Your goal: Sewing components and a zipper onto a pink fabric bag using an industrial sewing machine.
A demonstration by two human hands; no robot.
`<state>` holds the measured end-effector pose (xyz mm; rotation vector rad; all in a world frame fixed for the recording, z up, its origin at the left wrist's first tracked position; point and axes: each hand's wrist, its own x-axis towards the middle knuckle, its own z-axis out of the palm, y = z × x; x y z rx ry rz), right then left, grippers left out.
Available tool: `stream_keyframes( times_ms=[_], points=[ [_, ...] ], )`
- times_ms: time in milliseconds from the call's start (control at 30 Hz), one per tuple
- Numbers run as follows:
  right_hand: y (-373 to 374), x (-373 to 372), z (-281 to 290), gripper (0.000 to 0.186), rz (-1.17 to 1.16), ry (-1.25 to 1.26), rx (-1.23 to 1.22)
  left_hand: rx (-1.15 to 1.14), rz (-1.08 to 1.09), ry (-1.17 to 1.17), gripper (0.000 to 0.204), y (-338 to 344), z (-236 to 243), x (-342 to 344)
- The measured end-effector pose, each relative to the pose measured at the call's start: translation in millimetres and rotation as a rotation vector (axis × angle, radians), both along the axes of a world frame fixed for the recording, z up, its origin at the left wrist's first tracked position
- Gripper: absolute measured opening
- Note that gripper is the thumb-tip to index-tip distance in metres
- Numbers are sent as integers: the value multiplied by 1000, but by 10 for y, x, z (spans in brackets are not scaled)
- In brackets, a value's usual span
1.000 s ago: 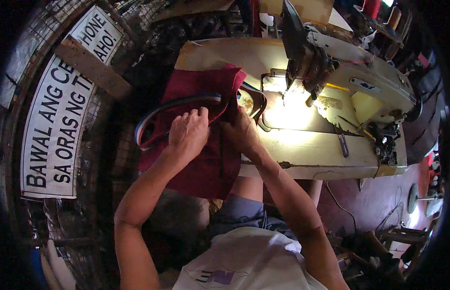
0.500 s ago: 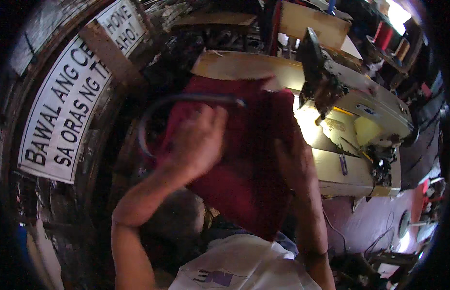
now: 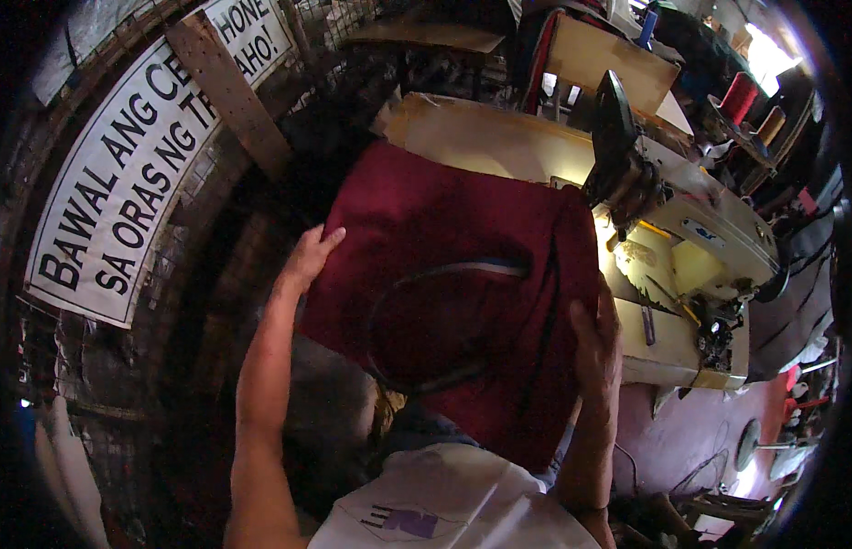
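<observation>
A large maroon cloth (image 3: 426,210) is spread in front of me, partly over the near side of the sewing table and above my lap. My left hand (image 3: 307,258) pinches its left edge, thumb on top. At the right edge my right hand (image 3: 598,334) grips the cloth where it lies in long folds; some of its fingertips are hard to make out. A thin curved strip (image 3: 481,267), dark with a pale stretch near its end, makes a loop on the cloth. Neither hand touches the strip. What kind of strip it is I cannot tell.
A lit sewing machine (image 3: 710,229) stands just right of the cloth on a pale table (image 3: 481,137). A small purple tool (image 3: 648,325) lies on the table's near part. Thread spools (image 3: 739,99) stand at the far right. A printed sign (image 3: 124,183) hangs on the left.
My left hand has moved left off the middle of the cloth to its edge. The cloth is flatter and wider now. The curved strip has dropped nearer to me onto it.
</observation>
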<state>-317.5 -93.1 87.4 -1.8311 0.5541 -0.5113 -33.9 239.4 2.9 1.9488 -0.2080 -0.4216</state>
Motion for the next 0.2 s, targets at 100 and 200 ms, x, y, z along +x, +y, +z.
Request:
stream_keyframes(
  times_ms=[100,200],
  points=[
    [214,-120,63,60,-31,-74,84,440,-78,-251,44,-121,267,179],
    [355,-297,158,66,29,-258,333,733,114,-856,39,-177,437,193]
  ],
)
